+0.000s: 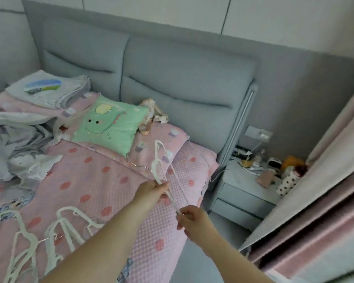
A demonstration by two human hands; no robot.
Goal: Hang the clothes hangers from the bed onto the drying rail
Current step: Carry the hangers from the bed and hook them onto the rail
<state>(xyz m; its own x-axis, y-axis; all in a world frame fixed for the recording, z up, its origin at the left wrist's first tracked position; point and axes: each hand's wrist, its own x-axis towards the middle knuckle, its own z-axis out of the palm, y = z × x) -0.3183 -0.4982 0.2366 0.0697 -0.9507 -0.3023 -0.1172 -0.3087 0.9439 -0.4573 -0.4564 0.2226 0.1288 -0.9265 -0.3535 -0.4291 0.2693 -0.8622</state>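
Holding a bunch of white plastic hangers point(159, 160) above the pink quilt point(110, 180), just right of frame centre. The left hand point(151, 189) has its fingers curled round the thin bars low on the bunch. The right hand point(190, 218), at 5 o'clock from the left, pinches the bunch's bottom end with curled fingers. The number of hangers in the bunch cannot be told. The loose hangers point(70, 225) lie flat on the quilt at 7 o'clock in the frame, with more spread toward the left edge. A green dinosaur cushion point(108, 123) sits at 10 o'clock from the held bunch, near the grey headboard point(182, 82). Folded towels point(47, 88) are at 10 o'clock in the frame. A cluttered grey nightstand point(243, 193) is at 3 o'clock, and a pink curtain point(315, 231) at 4 o'clock.
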